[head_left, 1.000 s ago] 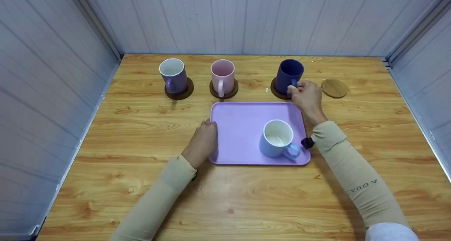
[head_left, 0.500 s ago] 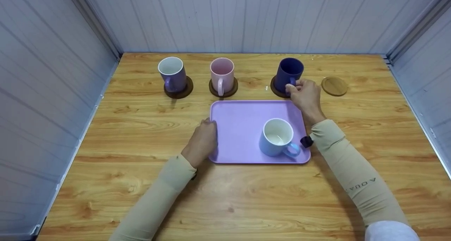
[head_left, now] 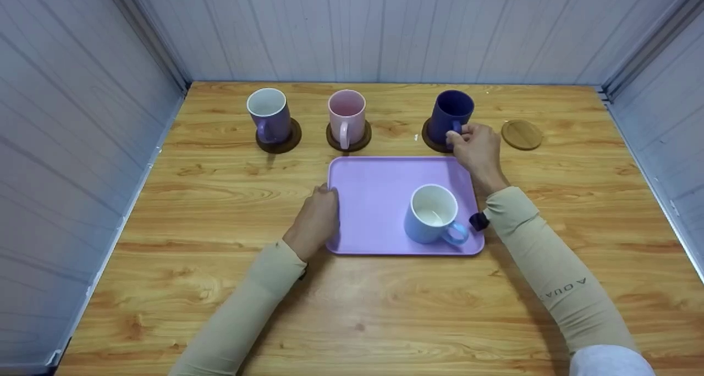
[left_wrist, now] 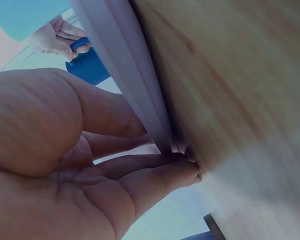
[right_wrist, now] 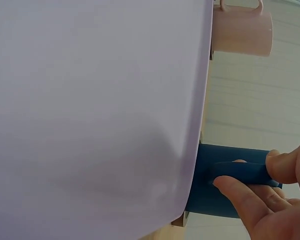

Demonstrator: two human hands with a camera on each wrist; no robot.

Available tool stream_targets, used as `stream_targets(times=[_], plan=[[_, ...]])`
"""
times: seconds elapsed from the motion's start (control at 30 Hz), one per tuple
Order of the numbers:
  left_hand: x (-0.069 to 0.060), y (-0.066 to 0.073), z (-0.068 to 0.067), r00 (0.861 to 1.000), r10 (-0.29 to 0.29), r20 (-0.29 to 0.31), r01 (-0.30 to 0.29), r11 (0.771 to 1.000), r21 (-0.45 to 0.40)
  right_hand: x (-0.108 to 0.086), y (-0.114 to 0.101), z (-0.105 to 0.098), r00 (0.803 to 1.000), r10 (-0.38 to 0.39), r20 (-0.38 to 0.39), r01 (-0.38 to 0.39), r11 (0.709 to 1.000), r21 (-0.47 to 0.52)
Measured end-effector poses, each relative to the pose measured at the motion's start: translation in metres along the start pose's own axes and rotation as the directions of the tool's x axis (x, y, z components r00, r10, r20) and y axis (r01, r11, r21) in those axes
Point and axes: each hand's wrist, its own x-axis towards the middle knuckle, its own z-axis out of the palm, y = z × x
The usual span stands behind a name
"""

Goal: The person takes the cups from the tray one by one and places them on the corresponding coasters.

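My left hand (head_left: 316,222) grips the left rim of a lilac tray (head_left: 374,170). In the left wrist view its thumb lies on the tray's upper side and its fingers (left_wrist: 155,175) reach under the edge. My right hand (head_left: 479,150) pinches the handle of a dark blue mug (head_left: 448,115), seen closer in the right wrist view, where thumb and fingers (right_wrist: 240,197) are on the handle. This mug stands upright on a dark round coaster (head_left: 429,137) behind the tray. A light blue mug (head_left: 421,225) with a white inside stands on the tray's right part, handle to the right.
At the back left, a purple mug (head_left: 278,124) and a pink mug (head_left: 355,124) stand on dark coasters. A lighter wooden coaster (head_left: 521,134) lies right of my right hand. Pale panel walls (head_left: 352,29) bound the wooden table (head_left: 357,310) at the back and sides.
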Motion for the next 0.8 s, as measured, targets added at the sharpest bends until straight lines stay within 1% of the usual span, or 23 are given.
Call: stream_targets(times=[0.2, 0.37, 0.47, 0.6, 0.7, 0.8], plan=[[0.000, 0.000, 0.000, 1.000, -0.007, 0.008, 0.007, 1.000, 0.012, 0.000, 0.000, 0.000, 1.000, 0.016, 0.022, -0.017, 0.999, 0.043], [0.000, 0.001, 0.000, 1.000, -0.003, 0.000, 0.003, 1.000, 0.028, -0.003, 0.002, -0.006, 0.999, -0.004, 0.042, 0.002, 0.999, 0.046], [-0.001, 0.001, 0.000, 1.000, -0.004, -0.001, 0.004, 1.000, 0.017, -0.005, 0.001, -0.012, 0.998, -0.017, 0.055, 0.015, 0.999, 0.038], [-0.001, 0.000, 0.000, 1.000, -0.003, 0.004, 0.003, 1.000, 0.022, -0.007, -0.001, -0.019, 0.997, -0.040, 0.059, 0.039, 0.999, 0.013], [-0.001, 0.000, 0.000, 1.000, 0.005, -0.003, -0.005, 1.000, 0.029, -0.008, -0.003, -0.025, 0.997, -0.070, 0.043, 0.071, 0.997, -0.028], [-0.001, 0.000, 0.001, 1.000, 0.005, -0.004, -0.005, 1.000, 0.027, -0.009, -0.006, -0.031, 0.996, -0.080, 0.029, 0.081, 0.995, -0.056]])
